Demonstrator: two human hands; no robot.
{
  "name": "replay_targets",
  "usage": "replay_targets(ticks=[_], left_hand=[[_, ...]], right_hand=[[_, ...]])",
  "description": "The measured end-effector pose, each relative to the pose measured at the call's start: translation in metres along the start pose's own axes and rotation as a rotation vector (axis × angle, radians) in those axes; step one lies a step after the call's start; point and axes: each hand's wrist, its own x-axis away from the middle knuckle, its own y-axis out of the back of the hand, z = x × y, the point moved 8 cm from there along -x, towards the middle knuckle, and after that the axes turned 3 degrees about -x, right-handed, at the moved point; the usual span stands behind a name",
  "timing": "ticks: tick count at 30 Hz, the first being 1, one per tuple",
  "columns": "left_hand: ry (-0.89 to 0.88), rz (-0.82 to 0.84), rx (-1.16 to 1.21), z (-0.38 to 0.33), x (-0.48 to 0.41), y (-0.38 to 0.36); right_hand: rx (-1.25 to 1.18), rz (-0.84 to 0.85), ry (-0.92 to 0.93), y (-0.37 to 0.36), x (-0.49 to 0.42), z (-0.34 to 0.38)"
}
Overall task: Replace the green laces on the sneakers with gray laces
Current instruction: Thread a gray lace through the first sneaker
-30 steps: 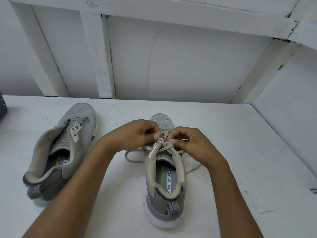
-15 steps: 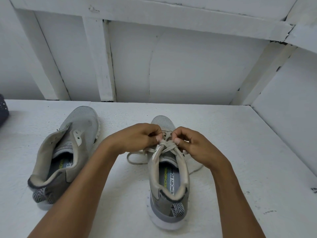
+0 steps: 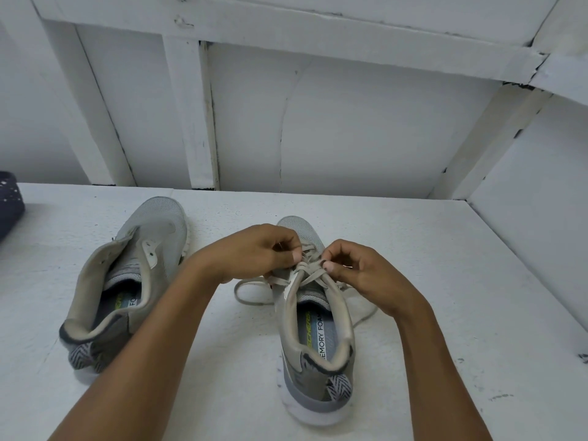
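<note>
Two grey sneakers stand on a white surface, toes pointing away. The right sneaker [image 3: 313, 332] carries a gray lace [image 3: 310, 272] threaded through its eyelets. My left hand [image 3: 254, 253] pinches the lace at the top of the tongue from the left. My right hand [image 3: 366, 275] pinches it from the right. Loose lace ends loop onto the surface on both sides of this shoe. The left sneaker [image 3: 127, 281] lies to the left with no lace, its tongue pulled open. No green lace is in view.
White wooden walls with beams [image 3: 197, 122] close in the back and the right side. A dark blue speckled object [image 3: 9, 208] sits at the far left edge. The white surface [image 3: 445, 281] stretches out to the right of the shoes.
Both hands stay at the top of the laced shoe, with the fingers shifting slightly on the lace. The view has tipped a little, so everything sits lower in frame.
</note>
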Motion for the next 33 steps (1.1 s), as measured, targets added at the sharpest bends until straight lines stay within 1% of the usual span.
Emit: replay_targets(ticks=[3, 6, 8, 11, 15, 17, 19, 21, 23, 25, 28, 31, 33], left_hand=[[0.100, 0.029, 0.154, 0.005, 0.001, -0.004], [0.109, 0.021, 0.166, 0.007, 0.000, -0.004], [0.088, 0.026, 0.105, 0.008, 0.001, -0.003], [0.013, -0.004, -0.059, 0.003, 0.004, 0.004], [-0.073, -0.139, -0.007, -0.003, 0.003, 0.012], [-0.047, -0.150, -0.059, -0.002, 0.000, 0.011], [-0.003, -0.192, -0.091, 0.002, -0.001, 0.015], [0.019, -0.262, -0.144, 0.005, 0.001, 0.027], [0.014, -0.297, -0.183, 0.007, 0.005, 0.037], [-0.001, -0.243, -0.141, 0.007, 0.004, 0.033], [-0.041, -0.097, -0.126, 0.002, -0.001, 0.009], [-0.081, -0.075, -0.143, -0.004, -0.001, 0.002], [-0.065, -0.090, -0.114, -0.003, -0.001, 0.005]], right_hand=[[0.009, 0.030, 0.005, -0.004, -0.002, 0.000], [-0.005, 0.026, 0.002, -0.006, -0.004, -0.002], [-0.056, 0.017, -0.003, -0.007, -0.005, -0.001], [-0.087, 0.001, 0.022, -0.004, -0.004, 0.003], [0.019, 0.031, 0.045, -0.005, -0.007, 0.008], [0.044, 0.032, 0.033, -0.005, -0.007, 0.006], [0.007, 0.030, 0.006, -0.004, -0.007, 0.004], [-0.041, -0.002, -0.032, 0.002, -0.005, 0.001], [-0.051, -0.053, -0.049, 0.009, -0.003, -0.001], [-0.051, -0.063, -0.034, 0.010, -0.002, -0.001], [-0.066, -0.073, -0.012, 0.007, -0.002, 0.000], [-0.083, -0.067, -0.012, 0.005, -0.003, -0.003], [-0.094, -0.037, -0.014, 0.002, -0.002, -0.003]])
